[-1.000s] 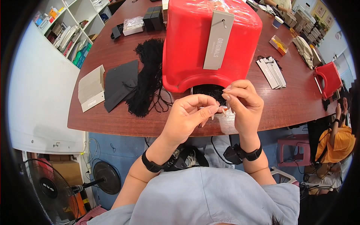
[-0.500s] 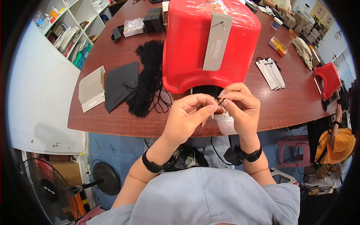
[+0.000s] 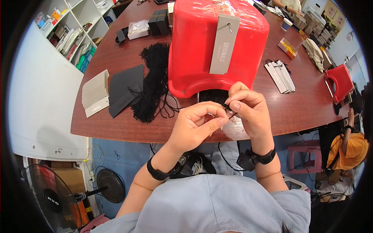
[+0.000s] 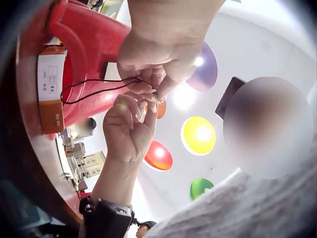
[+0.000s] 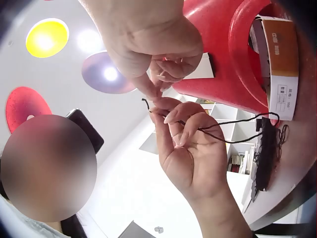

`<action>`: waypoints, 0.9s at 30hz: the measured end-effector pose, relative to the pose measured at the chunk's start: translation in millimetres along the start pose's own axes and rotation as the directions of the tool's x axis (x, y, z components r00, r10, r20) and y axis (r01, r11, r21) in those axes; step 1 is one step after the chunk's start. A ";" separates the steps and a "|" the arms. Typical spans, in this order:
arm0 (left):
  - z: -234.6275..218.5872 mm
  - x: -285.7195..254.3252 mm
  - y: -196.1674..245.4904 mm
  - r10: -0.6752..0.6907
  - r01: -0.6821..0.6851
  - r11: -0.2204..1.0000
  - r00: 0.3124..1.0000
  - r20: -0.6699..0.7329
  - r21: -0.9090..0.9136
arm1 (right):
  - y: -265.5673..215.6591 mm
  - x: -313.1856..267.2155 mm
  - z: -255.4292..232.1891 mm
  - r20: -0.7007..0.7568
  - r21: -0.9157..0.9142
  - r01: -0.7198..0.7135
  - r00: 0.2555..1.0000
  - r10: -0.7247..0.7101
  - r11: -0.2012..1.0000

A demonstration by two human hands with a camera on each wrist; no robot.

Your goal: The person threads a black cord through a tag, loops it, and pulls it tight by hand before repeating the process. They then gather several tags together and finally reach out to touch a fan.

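Observation:
A thin black cord [image 4: 94,80] runs between my two hands in front of the red stool, its long loop trailing away from the fingers. My left hand [image 3: 196,124] pinches the cord between thumb and forefinger; in the right wrist view a short cord end [image 5: 145,103] pokes out past its fingertips. Close beside it, my right hand [image 3: 251,110] pinches the cord with thumb and forefinger, the fingertips of both hands nearly meeting. Beneath the stool's arched opening, partly hidden by the hands, is an orange and white box [image 5: 282,69] with small black pieces in it.
The red stool [image 3: 190,58] stands on the table with grey tags [image 3: 224,44] hanging from it. To the left lie a black cord bundle [image 3: 151,85], black cards [image 3: 126,89] and grey cards [image 3: 96,91]. More tags [image 3: 280,77] lie right.
The right hand drew in to the left fingertips, then shifted slightly upward. The black cord, barely visible at first, now shows between the fingertips.

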State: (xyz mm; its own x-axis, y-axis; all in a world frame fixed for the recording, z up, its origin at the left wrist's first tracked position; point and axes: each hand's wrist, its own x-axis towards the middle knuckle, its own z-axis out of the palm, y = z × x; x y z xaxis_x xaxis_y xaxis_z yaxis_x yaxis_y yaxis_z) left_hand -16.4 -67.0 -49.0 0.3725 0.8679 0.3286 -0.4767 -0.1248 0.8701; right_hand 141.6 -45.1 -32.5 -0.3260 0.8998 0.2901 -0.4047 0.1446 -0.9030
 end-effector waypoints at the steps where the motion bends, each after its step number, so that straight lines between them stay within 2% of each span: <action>1: 1.0 0.4 0.8 -0.003 0.003 1.000 1.000 -0.029 -0.005 | -0.8 -0.1 -0.1 -0.004 0.001 0.010 1.000 -0.010 1.000; 4: -1.3 0.1 1.5 -0.079 0.074 0.996 0.993 -0.084 -0.057 | 1.1 -2.4 -3.2 -0.030 -0.008 0.023 0.999 -0.023 1.000; 7: 1.6 3.5 -3.1 -0.038 0.019 0.993 0.986 -0.160 -0.119 | 3.0 -5.3 -2.2 -0.071 -0.032 0.024 0.997 -0.026 0.999; 8: 0.0 3.4 -4.1 -0.050 0.036 0.996 0.984 -0.171 -0.083 | 3.1 -5.8 -1.6 -0.090 -0.049 0.025 0.996 -0.029 0.999; 12: 0.9 2.2 -2.7 -0.068 0.049 0.993 0.983 -0.168 -0.111 | -0.1 -5.4 2.1 -0.113 -0.083 0.020 0.993 -0.029 0.996; 17: 3.8 1.2 1.4 -0.071 0.063 0.996 0.987 -0.141 -0.066 | -2.3 -4.1 4.3 -0.092 0.010 -0.028 0.995 0.029 1.000; 21: 2.6 0.9 0.3 -0.039 0.032 0.998 0.991 -0.126 -0.061 | -0.6 -4.9 1.9 -0.074 -0.003 -0.027 0.997 0.027 1.000; 23: 0.7 -0.4 0.5 -0.088 0.079 0.994 0.989 -0.120 -0.074 | -2.5 -4.6 6.0 -0.052 0.040 -0.007 0.999 0.009 0.999; 27: 1.8 -0.7 0.6 -0.084 0.074 0.993 0.988 -0.126 -0.088 | -0.5 -4.3 4.6 -0.042 0.050 0.013 0.999 -0.011 0.999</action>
State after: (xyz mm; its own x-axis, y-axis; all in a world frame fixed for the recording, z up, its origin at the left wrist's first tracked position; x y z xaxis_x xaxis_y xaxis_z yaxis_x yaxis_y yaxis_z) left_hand -15.6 -68.5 -48.1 0.3085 0.9288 0.2051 -0.5162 -0.0176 0.8563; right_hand 139.3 -51.0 -31.9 -0.2852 0.9147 0.2864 -0.4514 0.1354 -0.8820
